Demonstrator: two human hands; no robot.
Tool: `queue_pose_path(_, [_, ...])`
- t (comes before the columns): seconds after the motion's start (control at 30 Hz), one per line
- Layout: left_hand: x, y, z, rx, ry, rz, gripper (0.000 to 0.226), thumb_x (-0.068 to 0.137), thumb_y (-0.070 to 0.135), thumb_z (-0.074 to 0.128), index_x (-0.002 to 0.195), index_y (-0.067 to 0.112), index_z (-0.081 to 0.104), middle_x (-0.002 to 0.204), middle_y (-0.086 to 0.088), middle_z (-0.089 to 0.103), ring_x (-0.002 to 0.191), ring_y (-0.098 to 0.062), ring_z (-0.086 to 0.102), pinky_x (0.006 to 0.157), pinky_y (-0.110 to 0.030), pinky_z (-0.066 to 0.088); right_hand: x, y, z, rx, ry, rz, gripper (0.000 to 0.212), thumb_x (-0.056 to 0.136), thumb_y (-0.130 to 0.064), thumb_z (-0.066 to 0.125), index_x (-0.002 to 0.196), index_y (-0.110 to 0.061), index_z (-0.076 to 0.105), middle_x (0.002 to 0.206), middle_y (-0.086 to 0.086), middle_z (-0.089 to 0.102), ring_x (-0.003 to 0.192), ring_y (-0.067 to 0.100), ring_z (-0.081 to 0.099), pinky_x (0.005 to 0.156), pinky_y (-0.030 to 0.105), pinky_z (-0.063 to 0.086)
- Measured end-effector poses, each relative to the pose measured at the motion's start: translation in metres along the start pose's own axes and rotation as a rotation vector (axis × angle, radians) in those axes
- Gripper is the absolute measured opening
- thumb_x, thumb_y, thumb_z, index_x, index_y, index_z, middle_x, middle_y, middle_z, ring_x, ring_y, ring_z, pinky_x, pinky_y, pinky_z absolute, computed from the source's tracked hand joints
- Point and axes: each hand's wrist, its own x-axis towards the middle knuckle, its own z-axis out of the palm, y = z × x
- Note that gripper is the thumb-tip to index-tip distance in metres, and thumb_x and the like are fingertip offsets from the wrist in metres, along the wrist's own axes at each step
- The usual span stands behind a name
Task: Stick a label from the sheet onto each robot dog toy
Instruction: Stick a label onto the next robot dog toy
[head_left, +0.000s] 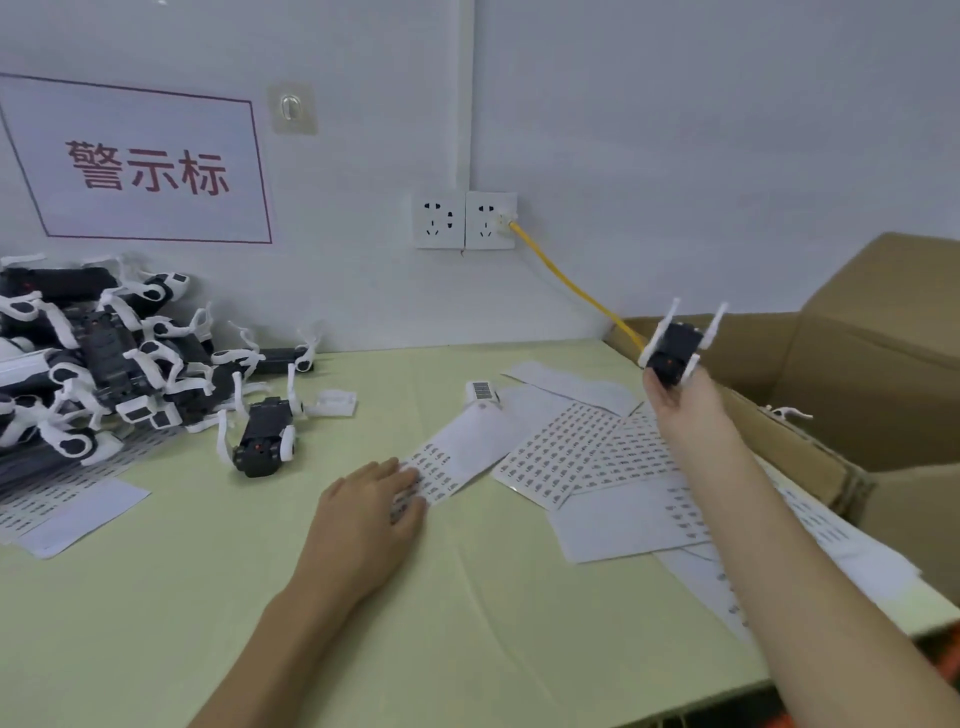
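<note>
My right hand (675, 405) grips a black robot dog toy (675, 351) with white legs, held in the air over the edge of the cardboard box (852, 395) at the right. My left hand (369, 514) rests flat, fingers straight, on the near end of a long label sheet (467, 447) on the table. Another robot dog toy (262, 439) lies on its back left of that sheet. A heap of robot dog toys (88, 364) fills the far left of the table.
More label sheets (582, 457) lie spread under my right forearm, and others (57, 509) sit at the left edge. A small white part (335, 402) and a small label block (482, 391) lie near the wall. A yellow cable (571, 283) runs from the wall sockets (465, 221) towards the box.
</note>
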Motion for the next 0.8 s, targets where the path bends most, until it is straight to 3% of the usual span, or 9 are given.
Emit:
queue_pose_path(0.07, [0.001, 0.000, 0.000, 0.016, -0.012, -0.007, 0.045, 0.097, 0.040, 0.045, 0.127, 0.018, 0.072, 0.134, 0.001, 0.067, 0.129, -0.020, 0.057, 0.106, -0.037, 0.042, 0.016, -0.019, -0.011, -0.116, -0.001, -0.022, 0.032, 0.110, -0.020, 0.040, 0.136, -0.004, 0.047, 0.145, 0.015, 0.053, 0.125, 0.025, 0.059, 0.088, 0.027, 0.059])
queue_pose_path(0.13, [0.002, -0.002, 0.002, 0.030, -0.007, 0.002, 0.035, 0.103, 0.032, 0.052, 0.131, 0.022, 0.069, 0.139, 0.004, 0.063, 0.133, -0.017, 0.054, 0.108, -0.034, 0.039, 0.030, -0.030, -0.019, -0.238, 0.031, -0.030, 0.042, 0.110, -0.017, 0.031, 0.149, -0.002, 0.038, 0.153, 0.015, 0.046, 0.137, 0.026, 0.052, 0.105, 0.032, 0.050])
queue_pose_path(0.2, [0.003, -0.004, 0.003, 0.034, 0.004, 0.010, 0.034, 0.104, 0.030, 0.054, 0.135, 0.024, 0.067, 0.144, 0.006, 0.060, 0.136, -0.014, 0.051, 0.110, -0.034, 0.037, 0.037, -0.032, -0.027, -0.318, 0.061, -0.019, 0.044, 0.109, -0.016, 0.029, 0.150, -0.001, 0.038, 0.154, 0.016, 0.046, 0.138, 0.027, 0.051, 0.111, 0.034, 0.045])
queue_pose_path(0.27, [0.003, -0.005, 0.004, 0.045, 0.006, 0.007, 0.035, 0.104, 0.032, 0.052, 0.137, 0.026, 0.065, 0.147, 0.008, 0.058, 0.138, -0.012, 0.048, 0.111, -0.033, 0.036, 0.034, -0.022, -0.027, -0.350, 0.080, 0.013, 0.040, 0.109, -0.015, 0.031, 0.143, -0.001, 0.046, 0.145, 0.017, 0.055, 0.129, 0.027, 0.059, 0.107, 0.033, 0.047])
queue_pose_path(0.37, [0.002, -0.005, 0.004, 0.045, 0.012, 0.011, 0.034, 0.104, 0.031, 0.052, 0.134, 0.025, 0.066, 0.142, 0.008, 0.060, 0.135, -0.013, 0.051, 0.109, -0.032, 0.037, 0.010, 0.013, -0.015, -0.589, -0.021, -0.031, 0.028, 0.104, -0.009, 0.046, 0.123, 0.000, 0.063, 0.108, 0.012, 0.072, 0.091, 0.020, 0.070, 0.086, 0.028, 0.054])
queue_pose_path(0.5, [-0.001, -0.002, 0.001, 0.064, 0.016, 0.019, 0.031, 0.104, 0.031, 0.050, 0.127, 0.021, 0.068, 0.134, 0.004, 0.064, 0.130, -0.014, 0.052, 0.106, -0.032, 0.037, -0.049, 0.075, 0.020, -1.040, -0.403, -0.144, 0.020, 0.096, -0.005, 0.057, 0.101, -0.006, 0.076, 0.083, 0.009, 0.075, 0.067, 0.016, 0.070, 0.065, 0.024, 0.051])
queue_pose_path(0.63, [0.000, -0.001, 0.001, 0.083, 0.019, 0.037, 0.032, 0.103, 0.032, 0.050, 0.126, 0.021, 0.068, 0.130, 0.003, 0.065, 0.125, -0.018, 0.055, 0.104, -0.034, 0.039, -0.117, 0.145, 0.056, -1.362, -0.888, -0.301, 0.009, 0.090, -0.019, 0.073, 0.098, -0.023, 0.075, 0.092, -0.003, 0.075, 0.077, 0.014, 0.073, 0.070, 0.025, 0.053])
queue_pose_path(0.73, [-0.002, -0.002, 0.002, 0.046, 0.056, 0.027, 0.027, 0.100, 0.024, 0.054, 0.120, 0.017, 0.070, 0.121, -0.005, 0.071, 0.115, -0.028, 0.062, 0.094, -0.033, 0.040, -0.151, 0.199, 0.079, -1.574, -1.151, -0.461, 0.049, 0.086, -0.037, 0.078, 0.131, -0.027, 0.062, 0.126, -0.004, 0.061, 0.102, 0.015, 0.064, 0.084, 0.028, 0.049])
queue_pose_path(0.8, [-0.004, -0.002, 0.001, 0.028, 0.048, 0.032, 0.036, 0.103, 0.021, 0.052, 0.137, 0.014, 0.062, 0.135, -0.013, 0.066, 0.127, -0.031, 0.057, 0.103, -0.034, 0.035, -0.165, 0.231, 0.093, -1.744, -1.276, -0.599, 0.075, 0.083, -0.049, 0.077, 0.147, -0.027, 0.045, 0.144, -0.001, 0.046, 0.122, 0.022, 0.056, 0.096, 0.039, 0.047])
